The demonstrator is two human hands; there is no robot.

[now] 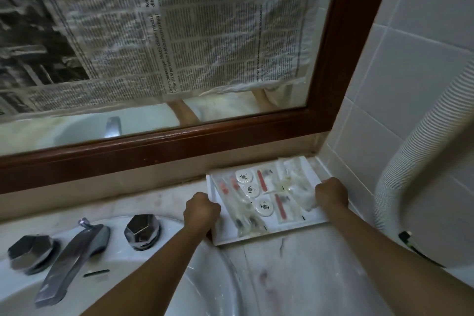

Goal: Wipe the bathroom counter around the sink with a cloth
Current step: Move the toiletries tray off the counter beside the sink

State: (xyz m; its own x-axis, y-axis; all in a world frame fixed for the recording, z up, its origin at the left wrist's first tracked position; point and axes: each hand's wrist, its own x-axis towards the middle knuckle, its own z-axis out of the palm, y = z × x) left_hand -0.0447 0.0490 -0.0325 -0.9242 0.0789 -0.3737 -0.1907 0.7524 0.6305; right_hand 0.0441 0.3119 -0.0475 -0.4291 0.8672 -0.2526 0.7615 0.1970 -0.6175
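With both hands, left hand [201,213] and right hand [331,194], gripping the amenity tray [272,236] by opposite edges, a person apparently clears the marble counter [295,277] for wiping.

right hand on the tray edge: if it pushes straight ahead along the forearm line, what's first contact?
Probably the tiled side wall. The right hand grips the white tray at its right rim, and the forearm points up-left toward the corner under the mirror frame. Depth unclear.
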